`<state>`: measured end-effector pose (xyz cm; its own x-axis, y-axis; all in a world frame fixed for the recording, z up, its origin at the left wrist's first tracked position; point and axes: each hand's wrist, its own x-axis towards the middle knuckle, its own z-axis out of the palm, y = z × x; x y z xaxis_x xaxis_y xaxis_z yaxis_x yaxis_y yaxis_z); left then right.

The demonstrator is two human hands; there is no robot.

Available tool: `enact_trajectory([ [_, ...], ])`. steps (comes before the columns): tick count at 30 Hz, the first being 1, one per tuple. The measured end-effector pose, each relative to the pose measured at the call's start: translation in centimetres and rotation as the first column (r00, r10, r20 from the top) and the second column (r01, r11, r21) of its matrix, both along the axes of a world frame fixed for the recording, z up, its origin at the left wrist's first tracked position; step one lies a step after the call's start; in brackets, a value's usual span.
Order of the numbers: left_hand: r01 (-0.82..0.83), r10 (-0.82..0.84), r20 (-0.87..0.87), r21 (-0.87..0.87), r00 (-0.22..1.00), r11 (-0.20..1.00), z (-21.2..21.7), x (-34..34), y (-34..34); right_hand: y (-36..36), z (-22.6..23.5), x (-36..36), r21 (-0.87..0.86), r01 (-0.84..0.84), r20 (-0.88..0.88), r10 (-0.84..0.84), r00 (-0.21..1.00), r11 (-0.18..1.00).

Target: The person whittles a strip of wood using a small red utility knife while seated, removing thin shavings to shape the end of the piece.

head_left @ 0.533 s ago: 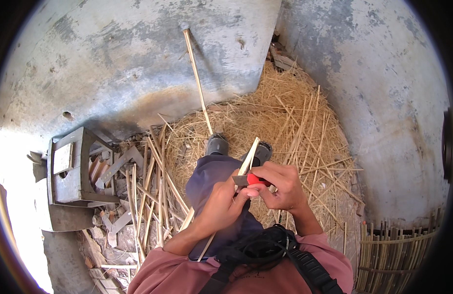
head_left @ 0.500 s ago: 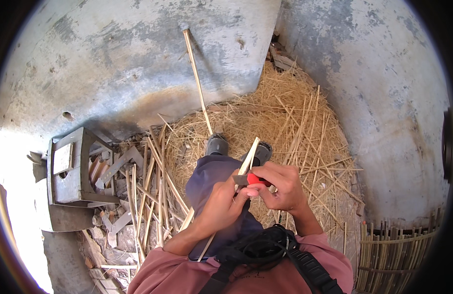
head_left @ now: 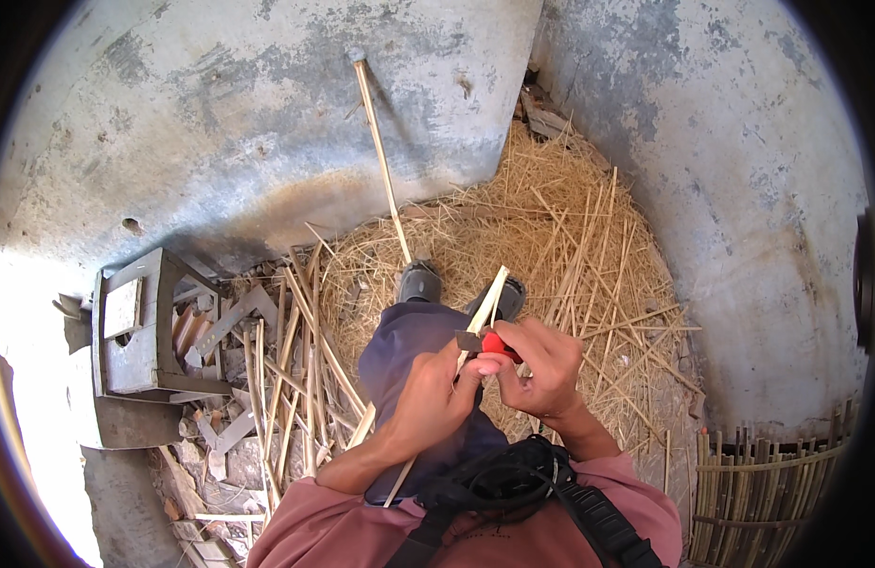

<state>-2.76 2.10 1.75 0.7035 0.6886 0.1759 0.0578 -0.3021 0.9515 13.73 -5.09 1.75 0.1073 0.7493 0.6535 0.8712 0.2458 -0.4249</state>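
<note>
At nine o'clock a wooden box (head_left: pixel 139 327) sits beside cut canes (head_left: pixel 295 379). The left hand (head_left: pixel 428 402) pinches a thin strip (head_left: pixel 485 308), steadying it over the lap. The right hand (head_left: pixel 541 364), at three o'clock of it, is clenched round a red-handled knife (head_left: pixel 489 343), blade against the strip for shaving. Shavings (head_left: pixel 570 237) cover the floor beyond.

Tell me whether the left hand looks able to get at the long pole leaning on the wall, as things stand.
Probably not: the left hand is closed on the thin strip at the lap, and the pole stands past the feet, so the strip would have to go first.
</note>
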Motion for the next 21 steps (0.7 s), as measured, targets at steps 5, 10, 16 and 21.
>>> enact_trajectory([
  [5, 0.037, -0.031, 0.096, -0.060, 0.995, 0.997, -0.2, 0.0, 0.2, 0.6, -0.3, 0.4, 0.017, -0.052, -0.015, 0.052, 0.999, 0.999],
  [10, 0.012, -0.004, 0.078, -0.104, 0.997, 0.994, -0.1, -0.1, 0.4, 1.0, 0.9, 1.0, -0.019, -0.084, 0.052, 0.085, 0.995, 0.996],
  [16, 0.012, -0.012, 0.003, -0.052, 1.000, 0.999, -0.2, 0.0, 0.3, 0.6, 2.2, 0.3, -0.041, -0.010, 0.138, 0.016, 0.990, 0.999],
  [21, 0.020, -0.024, -0.028, -0.127, 0.999, 0.992, 0.7, 0.4, -0.4, 0.7, 2.2, 0.2, 0.049, 0.085, 0.026, -0.086, 0.996, 0.995],
])
